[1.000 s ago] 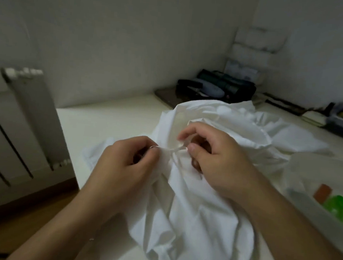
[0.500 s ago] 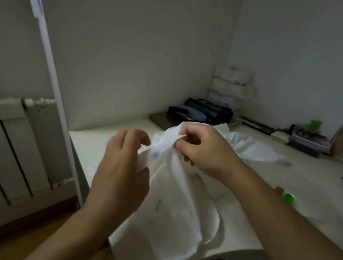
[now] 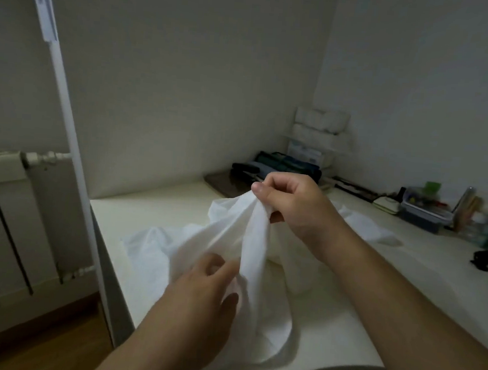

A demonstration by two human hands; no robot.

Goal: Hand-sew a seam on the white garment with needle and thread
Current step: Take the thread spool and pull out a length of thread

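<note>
Bare table [image 3: 154, 207] opens toward ten o'clock; clutter [image 3: 426, 209] crowds two o'clock. Right hand [image 3: 296, 206] pinches the garment [image 3: 250, 243] high, left hand [image 3: 200, 300] gathers crumpled folds below.

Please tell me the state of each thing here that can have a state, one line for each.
white garment: crumpled, one part lifted off the table, the rest lying on it
right hand: raised, pinches the garment's top
left hand: lower, fingers curled at the fabric; grip unclear
needle and thread: not visible
</note>
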